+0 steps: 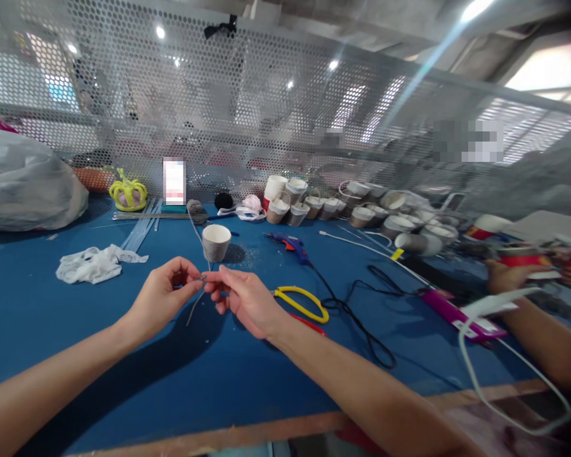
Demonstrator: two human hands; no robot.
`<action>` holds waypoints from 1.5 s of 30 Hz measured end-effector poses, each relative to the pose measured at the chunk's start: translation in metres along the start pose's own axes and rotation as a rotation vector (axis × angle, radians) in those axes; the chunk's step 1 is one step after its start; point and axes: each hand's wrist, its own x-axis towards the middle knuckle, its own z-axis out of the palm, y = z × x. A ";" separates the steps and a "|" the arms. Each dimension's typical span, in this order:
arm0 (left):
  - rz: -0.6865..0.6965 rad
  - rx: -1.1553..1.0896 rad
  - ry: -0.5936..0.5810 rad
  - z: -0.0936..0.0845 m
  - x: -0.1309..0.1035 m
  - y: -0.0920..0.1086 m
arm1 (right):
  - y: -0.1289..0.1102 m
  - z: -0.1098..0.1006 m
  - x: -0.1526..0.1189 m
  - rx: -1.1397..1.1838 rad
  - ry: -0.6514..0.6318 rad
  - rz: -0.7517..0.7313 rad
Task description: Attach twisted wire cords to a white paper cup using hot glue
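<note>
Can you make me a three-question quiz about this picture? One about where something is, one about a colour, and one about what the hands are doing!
1. Where is the single paper cup?
A. On the blue table, just beyond the hands
B. On the floor
C. In the white bag

2. What colour are the handles of the scissors?
A. Green
B. Yellow
C. Black

3. What are the two hands doing?
A. Lying flat and open on the table
B. Both pinching a thin wire between them
C. Holding the glue gun

Answers:
1. A, the cup stands upright on the table beyond the fingertips.
2. B, the loops beside the right hand are bright yellow.
3. B, the left hand and right hand meet with fingers closed on the wire, while the glue gun lies apart on the table.
</note>
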 end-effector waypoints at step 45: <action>-0.105 -0.096 -0.131 -0.001 -0.001 0.008 | -0.002 0.007 -0.003 0.059 0.068 -0.094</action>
